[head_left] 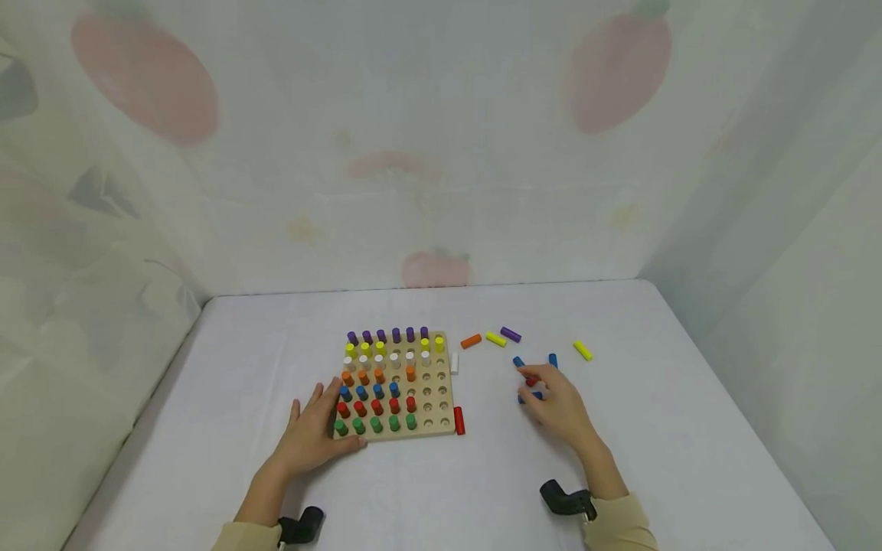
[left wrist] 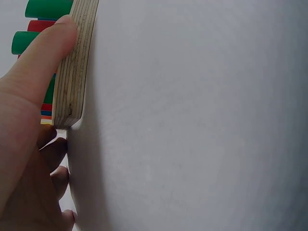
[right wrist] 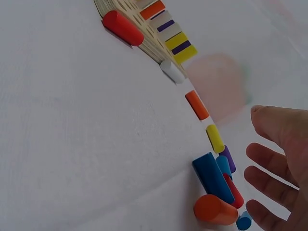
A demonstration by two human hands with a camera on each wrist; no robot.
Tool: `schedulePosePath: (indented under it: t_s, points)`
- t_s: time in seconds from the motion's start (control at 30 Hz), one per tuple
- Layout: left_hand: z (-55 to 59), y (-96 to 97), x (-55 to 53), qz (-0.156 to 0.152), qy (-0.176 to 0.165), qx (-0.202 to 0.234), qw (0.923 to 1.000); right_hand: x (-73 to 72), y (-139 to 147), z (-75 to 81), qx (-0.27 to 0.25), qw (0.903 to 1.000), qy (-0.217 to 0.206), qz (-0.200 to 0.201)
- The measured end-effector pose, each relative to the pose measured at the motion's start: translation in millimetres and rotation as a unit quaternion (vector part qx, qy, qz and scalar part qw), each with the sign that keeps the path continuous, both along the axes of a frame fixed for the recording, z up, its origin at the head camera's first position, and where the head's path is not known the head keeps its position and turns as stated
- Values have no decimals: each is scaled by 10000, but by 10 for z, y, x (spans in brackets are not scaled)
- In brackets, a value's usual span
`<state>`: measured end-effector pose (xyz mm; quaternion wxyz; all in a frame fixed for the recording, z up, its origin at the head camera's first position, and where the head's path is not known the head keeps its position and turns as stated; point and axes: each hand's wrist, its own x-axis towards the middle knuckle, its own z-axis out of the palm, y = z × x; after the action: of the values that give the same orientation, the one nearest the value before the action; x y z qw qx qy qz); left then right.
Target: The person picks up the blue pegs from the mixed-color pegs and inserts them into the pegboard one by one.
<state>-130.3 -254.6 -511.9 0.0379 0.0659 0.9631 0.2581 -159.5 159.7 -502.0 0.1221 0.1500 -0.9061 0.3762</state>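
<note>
A wooden pegboard (head_left: 441, 417) carries rows of coloured pegs. My left hand (head_left: 311, 436) holds its near left corner, thumb on the front edge and fingers along the left side; in the left wrist view the thumb (left wrist: 53, 45) presses the layered edge (left wrist: 72, 77). My right hand (head_left: 556, 405) hovers over loose pegs on the right, thumb and fingers apart with nothing between them. Below it lie a red peg (right wrist: 233, 191), a blue peg (right wrist: 211, 175) and an orange peg (right wrist: 215, 210), the orange one hidden in the head view.
A red peg (head_left: 459, 421) and a white peg (head_left: 454, 363) lie along the board's right side. Farther back are orange (head_left: 472, 341), yellow (head_left: 496, 339) and purple (head_left: 511, 334) pegs. Another yellow peg (head_left: 583, 350) lies farthest right. A printed curtain hangs behind the table.
</note>
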Motion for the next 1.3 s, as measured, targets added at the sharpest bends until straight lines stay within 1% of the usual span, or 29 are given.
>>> schedulePosePath:
  t_s: [0.07,0.13,0.23,0.37,0.77,1.0,1.3]
  points:
    - [3,0,-3,-9,0,2,10000,1,27,-5,41,9999,-145,-75]
    - [2,2,-2,-14,-5,-2,10000,0,50,-14,85,9997,-200,-104]
    - [2,4,-4,-15,-3,-3,10000,-4,78,-35,172,9995,-233,-104]
    - [-6,1,-4,-9,-10,-9,10000,-2,108,-71,244,9988,-418,-98]
    - [-24,-4,-14,-5,31,-39,10000,9,127,-101,166,9944,-1021,-210]
    - [-19,0,-1,-20,60,0,10000,6,127,-93,432,9935,-1050,-117]
    - [-20,-9,0,-7,50,-12,10000,-31,122,-131,415,9930,-1100,-96]
